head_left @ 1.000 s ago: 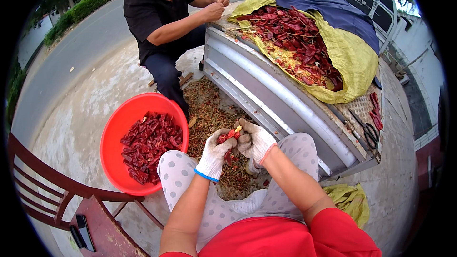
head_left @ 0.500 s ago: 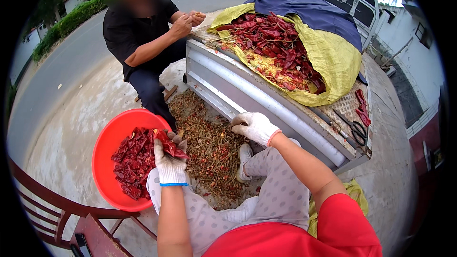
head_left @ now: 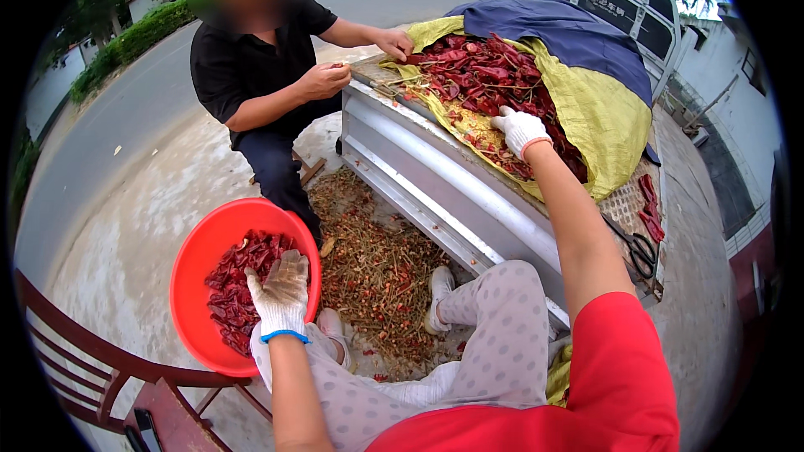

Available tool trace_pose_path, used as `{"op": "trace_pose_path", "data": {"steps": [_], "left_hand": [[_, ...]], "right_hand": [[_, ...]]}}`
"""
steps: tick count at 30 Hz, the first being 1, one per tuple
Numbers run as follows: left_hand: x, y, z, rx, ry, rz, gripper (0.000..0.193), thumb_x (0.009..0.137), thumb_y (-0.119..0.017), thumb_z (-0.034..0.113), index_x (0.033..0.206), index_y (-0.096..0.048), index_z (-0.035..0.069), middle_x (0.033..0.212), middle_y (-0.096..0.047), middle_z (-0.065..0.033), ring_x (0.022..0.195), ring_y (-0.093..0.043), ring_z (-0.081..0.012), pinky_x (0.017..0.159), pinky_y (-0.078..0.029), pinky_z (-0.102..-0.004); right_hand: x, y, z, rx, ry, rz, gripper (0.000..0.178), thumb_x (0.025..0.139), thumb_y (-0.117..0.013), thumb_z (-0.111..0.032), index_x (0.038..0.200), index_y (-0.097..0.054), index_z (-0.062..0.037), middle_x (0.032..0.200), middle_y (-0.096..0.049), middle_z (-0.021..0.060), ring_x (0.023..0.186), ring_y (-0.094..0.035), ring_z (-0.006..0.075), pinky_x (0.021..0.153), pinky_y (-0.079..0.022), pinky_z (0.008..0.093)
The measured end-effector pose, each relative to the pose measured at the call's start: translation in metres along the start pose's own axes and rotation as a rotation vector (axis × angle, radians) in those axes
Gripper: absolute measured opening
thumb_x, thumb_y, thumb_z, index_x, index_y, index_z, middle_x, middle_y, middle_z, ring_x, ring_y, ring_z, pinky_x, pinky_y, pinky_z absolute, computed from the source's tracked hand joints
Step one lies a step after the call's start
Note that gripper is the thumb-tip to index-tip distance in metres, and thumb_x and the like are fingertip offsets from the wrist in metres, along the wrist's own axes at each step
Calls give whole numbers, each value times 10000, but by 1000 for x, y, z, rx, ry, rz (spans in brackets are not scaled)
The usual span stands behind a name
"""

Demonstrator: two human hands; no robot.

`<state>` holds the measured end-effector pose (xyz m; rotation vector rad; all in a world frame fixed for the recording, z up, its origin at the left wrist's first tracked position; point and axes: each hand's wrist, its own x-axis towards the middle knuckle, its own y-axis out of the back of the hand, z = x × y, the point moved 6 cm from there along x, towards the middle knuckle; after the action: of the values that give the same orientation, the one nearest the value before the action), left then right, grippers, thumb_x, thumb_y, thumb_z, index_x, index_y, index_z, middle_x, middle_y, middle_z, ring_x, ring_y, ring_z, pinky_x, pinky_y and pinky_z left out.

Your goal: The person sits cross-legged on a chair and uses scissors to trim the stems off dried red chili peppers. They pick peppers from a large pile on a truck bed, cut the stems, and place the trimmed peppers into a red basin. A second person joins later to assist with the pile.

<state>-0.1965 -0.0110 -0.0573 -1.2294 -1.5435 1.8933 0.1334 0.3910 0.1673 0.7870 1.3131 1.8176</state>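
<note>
Gloved hands part: one at the basin, one on the pile.

The left hand [head_left: 282, 289], fingers spread and empty, now rests over the round red plastic basin [head_left: 194, 276] of dried red chillies [head_left: 239, 280]. The right hand [head_left: 519, 130], half a second ago near the truck's edge, now presses loosely curled into the heap of dried red chillies on the yellow cloth [head_left: 615, 130].

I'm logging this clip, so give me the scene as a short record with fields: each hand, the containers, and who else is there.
left hand: gloved, open, over the red basin of dried red chillies
right hand: gloved, reaching into the chilli pile on the yellow sack
ground: stem litter beside the metal bed wall
scissors: lying on the bed
other person: seated opposite, hands at the pile
</note>
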Motion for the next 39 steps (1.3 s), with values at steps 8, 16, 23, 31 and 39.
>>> {"op": "trace_pose_path", "data": {"steps": [8,16,23,31,39], "left_hand": [[14,-4,-11,188,-121,-117,520,990,-487,493,1266,-485,52,1330,-546,-200,1156,-584,-361,978,-466,-567],[-18,-24,-86,564,123,-430,516,901,-701,274,1341,-494,101,1283,-588,-153,1130,-610,-300,908,-540,-462],[-61,-28,-151,1085,419,-576,529,807,-670,64,1313,-519,37,1124,-630,-62,1006,-619,-168,858,-527,-332],[-55,-26,-152,1556,7,-502,384,765,-776,52,1121,-637,12,946,-673,-22,841,-613,-101,778,-525,-275],[-73,-44,-155,1437,49,-536,141,815,-714,62,929,-652,8,781,-608,11,717,-522,-70,652,-447,-255]], "right_hand": [[-10,26,27,377,25,515,253,941,-563,-224,1175,-649,-179,1263,-616,84,1045,-630,374,889,-521,437],[-123,57,-102,1373,122,42,224,917,-608,-154,1087,-698,-38,875,-697,48,730,-633,106,658,-544,284],[-197,10,-214,1179,571,133,220,899,-621,-224,1027,-676,-54,977,-680,137,897,-668,325,800,-540,400],[-208,-3,-228,834,555,210,228,918,-587,-287,1000,-659,-86,956,-639,124,838,-662,317,702,-550,420],[-207,-29,-224,1606,27,-351,216,921,-582,-202,965,-686,-18,820,-643,92,692,-601,201,617,-467,315]]}}
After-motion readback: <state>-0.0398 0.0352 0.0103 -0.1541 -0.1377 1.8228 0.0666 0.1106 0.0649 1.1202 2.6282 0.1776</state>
